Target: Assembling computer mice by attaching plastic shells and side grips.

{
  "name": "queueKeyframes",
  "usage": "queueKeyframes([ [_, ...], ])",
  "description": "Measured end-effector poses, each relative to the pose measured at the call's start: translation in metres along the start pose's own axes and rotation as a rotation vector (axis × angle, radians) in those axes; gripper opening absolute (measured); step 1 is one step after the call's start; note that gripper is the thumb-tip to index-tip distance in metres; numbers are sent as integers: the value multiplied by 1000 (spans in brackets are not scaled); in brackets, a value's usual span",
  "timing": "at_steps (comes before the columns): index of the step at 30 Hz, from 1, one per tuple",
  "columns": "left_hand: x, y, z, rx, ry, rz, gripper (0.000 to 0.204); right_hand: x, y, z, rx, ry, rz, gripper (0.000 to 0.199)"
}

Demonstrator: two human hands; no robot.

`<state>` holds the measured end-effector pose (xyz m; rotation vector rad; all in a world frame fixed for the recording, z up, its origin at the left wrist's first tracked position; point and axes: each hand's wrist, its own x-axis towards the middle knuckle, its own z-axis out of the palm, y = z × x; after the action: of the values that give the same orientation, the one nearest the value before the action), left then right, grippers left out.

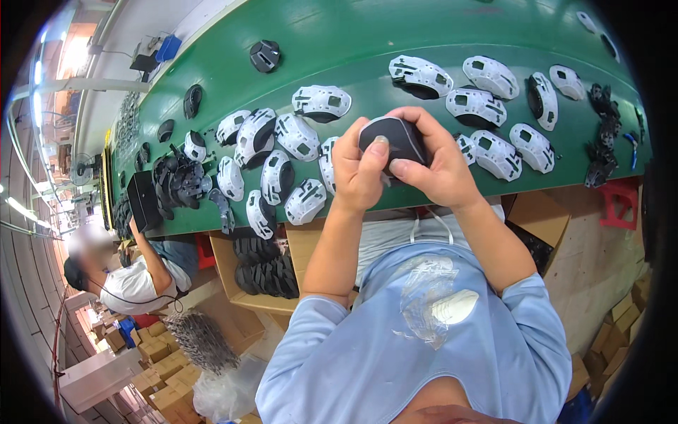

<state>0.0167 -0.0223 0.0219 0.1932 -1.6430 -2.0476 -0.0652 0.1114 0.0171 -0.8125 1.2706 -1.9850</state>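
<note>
A dark grey and black curved shell (401, 138) with angular seams is held up above the table's near edge. My left hand (355, 169) grips its left side, the thumb pressed on its face. From the other side my right hand (439, 166) wraps round it, thumb tip at the lower edge. The shell's underside and most fingertips are hidden. Behind and around my hands lie several white curved pieces with cut-outs and black parts, such as one white piece (321, 103) just beyond my left hand and another (498, 154) to the right.
The green table (339, 63) spans the view. A black shell (265, 55) lies far back; dark parts (176, 180) are heaped at left, more (602, 134) at right. Below are an open cardboard box (265, 265) of black pieces and a red stool (620, 203). A co-worker (145, 279) sits left.
</note>
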Motion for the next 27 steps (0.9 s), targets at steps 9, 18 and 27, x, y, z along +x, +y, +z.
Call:
queueKeyframes([
  [9,3,-6,17,238,104,202,28,-3,-17,-10,-238,50,-231,45],
  [18,36,-35,25,-197,-179,-313,98,-10,-25,-46,144,184,-112,46],
  [27,49,-55,114,-557,-270,-430,76,-26,-40,-94,-972,426,-483,47],
])
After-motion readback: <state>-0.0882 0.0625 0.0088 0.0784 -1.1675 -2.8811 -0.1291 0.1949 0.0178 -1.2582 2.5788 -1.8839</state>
